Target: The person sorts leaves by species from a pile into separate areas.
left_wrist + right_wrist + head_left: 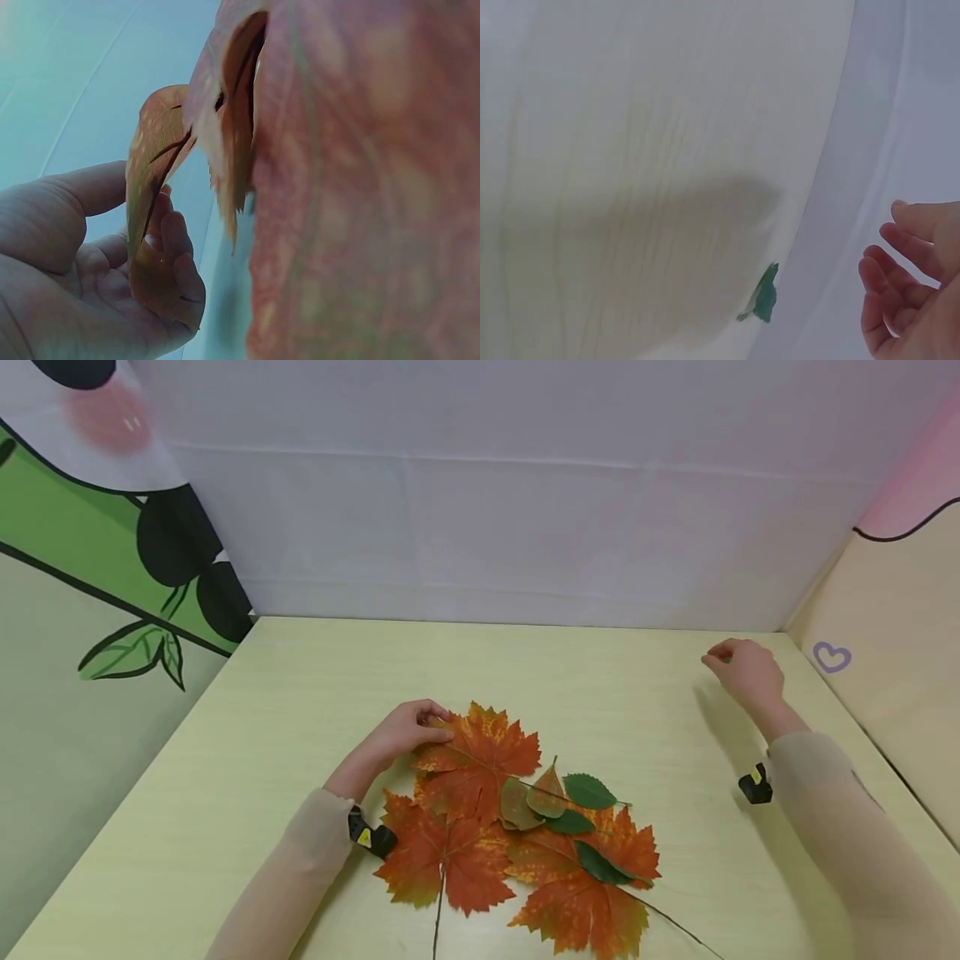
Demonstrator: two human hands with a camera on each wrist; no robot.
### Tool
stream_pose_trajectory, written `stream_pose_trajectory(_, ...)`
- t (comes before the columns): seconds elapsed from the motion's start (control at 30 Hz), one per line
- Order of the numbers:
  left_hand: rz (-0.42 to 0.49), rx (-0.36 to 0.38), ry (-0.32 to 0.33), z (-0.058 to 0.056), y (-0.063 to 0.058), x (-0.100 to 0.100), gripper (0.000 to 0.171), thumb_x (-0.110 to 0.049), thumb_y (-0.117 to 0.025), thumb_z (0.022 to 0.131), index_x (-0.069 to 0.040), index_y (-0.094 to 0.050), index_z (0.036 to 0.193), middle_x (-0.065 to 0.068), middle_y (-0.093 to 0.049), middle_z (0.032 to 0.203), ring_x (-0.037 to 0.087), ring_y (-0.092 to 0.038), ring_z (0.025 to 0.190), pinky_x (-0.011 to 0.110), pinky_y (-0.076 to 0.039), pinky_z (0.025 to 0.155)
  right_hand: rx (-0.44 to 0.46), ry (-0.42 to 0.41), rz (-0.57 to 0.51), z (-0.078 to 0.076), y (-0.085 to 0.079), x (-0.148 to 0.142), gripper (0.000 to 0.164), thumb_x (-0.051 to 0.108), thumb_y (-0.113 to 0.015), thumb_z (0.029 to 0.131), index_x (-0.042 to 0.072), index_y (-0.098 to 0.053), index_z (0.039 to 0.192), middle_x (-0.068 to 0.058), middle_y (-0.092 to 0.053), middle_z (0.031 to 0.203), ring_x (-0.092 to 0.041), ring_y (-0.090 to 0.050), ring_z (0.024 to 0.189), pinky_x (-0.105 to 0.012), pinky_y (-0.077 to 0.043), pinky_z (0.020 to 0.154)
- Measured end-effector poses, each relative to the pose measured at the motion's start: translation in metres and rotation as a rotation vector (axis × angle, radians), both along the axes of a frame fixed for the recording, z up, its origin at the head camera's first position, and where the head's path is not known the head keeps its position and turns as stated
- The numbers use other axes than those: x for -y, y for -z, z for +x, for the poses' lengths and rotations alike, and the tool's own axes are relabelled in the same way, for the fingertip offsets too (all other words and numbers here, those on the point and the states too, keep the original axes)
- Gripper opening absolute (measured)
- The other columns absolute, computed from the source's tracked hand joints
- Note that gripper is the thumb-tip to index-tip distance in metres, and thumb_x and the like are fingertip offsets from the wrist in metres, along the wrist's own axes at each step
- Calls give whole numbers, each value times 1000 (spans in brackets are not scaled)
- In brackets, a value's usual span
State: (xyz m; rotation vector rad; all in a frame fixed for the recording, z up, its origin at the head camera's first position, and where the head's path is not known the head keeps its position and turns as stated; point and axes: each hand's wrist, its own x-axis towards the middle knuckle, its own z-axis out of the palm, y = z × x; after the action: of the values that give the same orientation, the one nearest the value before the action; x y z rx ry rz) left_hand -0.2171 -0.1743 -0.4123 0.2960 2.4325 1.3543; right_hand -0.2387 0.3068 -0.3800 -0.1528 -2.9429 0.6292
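Observation:
My left hand (pixel 408 727) holds the lobed edge of the uppermost orange maple leaf (pixel 480 756) between thumb and fingers. In the left wrist view, a curled lobe (pixel 154 165) lies inside that hand, and a large blurred leaf surface (pixel 360 187) fills the right side. My right hand (pixel 748 675) hovers over the back right of the table, fingers loosely bent and holding nothing. Below it, a small green leaf (pixel 761 296) shows near the table's back edge in the right wrist view; the hand mostly hides it in the head view.
More orange maple leaves (pixel 450 860) with thin stems spread across the front middle of the pale table (pixel 225 827). Several green leaves (pixel 588 791) lie on top of them. A white cloth wall (pixel 480 527) stands behind, with printed panels on both sides.

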Motion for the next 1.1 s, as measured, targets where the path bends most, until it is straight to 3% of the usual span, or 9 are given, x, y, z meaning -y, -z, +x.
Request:
stream_pose_trajectory(0.33,-7,3,-38,-6,0,-7,30,-17,-67,83,-4,-58,107,8,-55,85,19,-51,72,28,-42,64,-60,-246,42,17,-13,36,30,26,-55,91,1,-63,105,-18,-64,98,-31,-58,84,-42,-45,64)
stream_pose_trajectory(0.47,-9,1,-50,-9,-1,-10,29,-17,-67,83,-4,-58,107,7,-55,84,19,-50,71,28,-42,64,-61,-318,40,22,-17,43,29,25,-57,89,1,-64,104,-15,-65,95,-27,-58,82,-41,-44,67)
stream_pose_trajectory(0.8,-6,4,-68,-18,0,-19,30,-18,-67,82,-4,-58,107,7,-54,84,19,-49,71,28,-42,63,-70,-463,23,32,-12,61,22,17,-64,85,3,-66,101,-10,-65,96,-21,-59,79,-35,-45,66)
stream_pose_trajectory(1.1,7,16,-66,-16,-1,-19,29,-18,-67,83,-5,-58,107,7,-55,85,19,-51,72,29,-42,65,-67,-607,19,55,1,88,21,18,-68,81,9,-67,99,-2,-64,93,-16,-58,81,-32,-46,69)
